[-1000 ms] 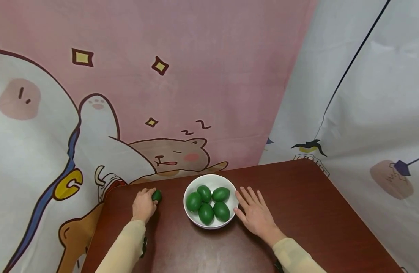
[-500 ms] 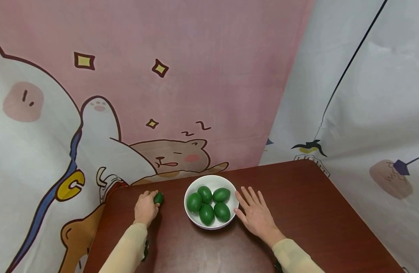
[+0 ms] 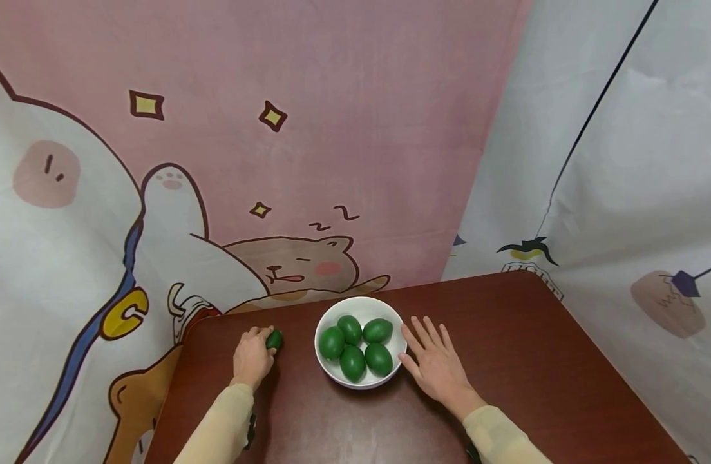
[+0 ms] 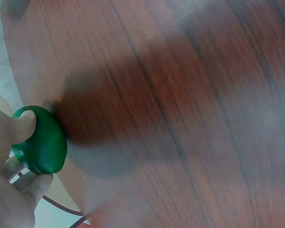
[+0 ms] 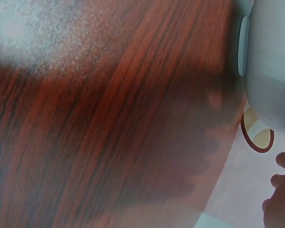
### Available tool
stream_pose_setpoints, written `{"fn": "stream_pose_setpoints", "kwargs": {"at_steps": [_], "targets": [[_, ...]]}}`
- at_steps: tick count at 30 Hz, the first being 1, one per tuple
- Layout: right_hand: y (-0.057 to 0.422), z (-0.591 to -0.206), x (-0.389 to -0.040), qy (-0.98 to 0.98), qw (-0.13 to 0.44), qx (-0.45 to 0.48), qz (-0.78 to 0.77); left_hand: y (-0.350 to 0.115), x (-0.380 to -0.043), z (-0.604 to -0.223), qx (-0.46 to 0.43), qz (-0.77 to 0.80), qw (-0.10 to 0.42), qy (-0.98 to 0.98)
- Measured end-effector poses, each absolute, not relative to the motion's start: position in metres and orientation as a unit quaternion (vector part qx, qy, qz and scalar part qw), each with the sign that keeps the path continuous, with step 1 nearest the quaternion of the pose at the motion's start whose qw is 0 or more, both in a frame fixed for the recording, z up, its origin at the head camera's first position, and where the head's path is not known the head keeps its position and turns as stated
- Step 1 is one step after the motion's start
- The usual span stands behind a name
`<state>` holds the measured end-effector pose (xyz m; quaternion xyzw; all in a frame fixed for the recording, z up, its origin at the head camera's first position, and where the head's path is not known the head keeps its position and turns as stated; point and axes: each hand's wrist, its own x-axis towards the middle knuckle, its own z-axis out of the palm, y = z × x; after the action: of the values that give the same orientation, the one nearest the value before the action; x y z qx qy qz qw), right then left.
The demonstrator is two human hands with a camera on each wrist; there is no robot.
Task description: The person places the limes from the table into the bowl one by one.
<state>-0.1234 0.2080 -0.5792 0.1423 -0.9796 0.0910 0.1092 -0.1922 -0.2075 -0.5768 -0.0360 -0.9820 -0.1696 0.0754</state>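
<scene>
In the head view my left hand (image 3: pixel 254 356) pinches a dark green lime (image 3: pixel 274 339) over the left part of the table. The left wrist view shows thumb and fingers on the smooth lime (image 4: pixel 45 141), with its nub end turned toward the palm. A white bowl (image 3: pixel 360 386) holding several green limes (image 3: pixel 352 363) stands mid-table. Beside its right side lies my right hand (image 3: pixel 438 365), fingers spread and straight, fingertips close to or touching the rim. From the right wrist I see the bowl's outer wall (image 5: pixel 270 66) and a few fingertips (image 5: pixel 283 160) at the edge.
The brown wooden table (image 3: pixel 506 348) has its far edge against a pink curtain (image 3: pixel 379 142) with cartoon animals. A whitish curtain (image 3: pixel 639 167) hangs along the right side.
My left hand, pinching the lime, has shifted slightly right toward the bowl. The right hand and the bowl keep their places; the camera view has shifted a little.
</scene>
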Motion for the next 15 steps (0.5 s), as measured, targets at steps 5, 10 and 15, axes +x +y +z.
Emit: {"fn": "stream_pose_setpoints", "kwargs": {"at_steps": [5,10,15], "targets": [[0.209,-0.579,-0.124,-0.979,0.117,0.143,0.089,-0.205,-0.189,-0.576,-0.045,-0.165,0.084,-0.982],[0.208,-0.579,-0.124,-0.98,0.112,0.141,0.087,-0.203,-0.185,-0.575,-0.049,-0.161,0.084,-0.982],[0.207,-0.578,-0.123,-0.979,0.114,0.142,0.09,-0.202,-0.179,-0.575,-0.051,-0.16,0.077,-0.983]]}}
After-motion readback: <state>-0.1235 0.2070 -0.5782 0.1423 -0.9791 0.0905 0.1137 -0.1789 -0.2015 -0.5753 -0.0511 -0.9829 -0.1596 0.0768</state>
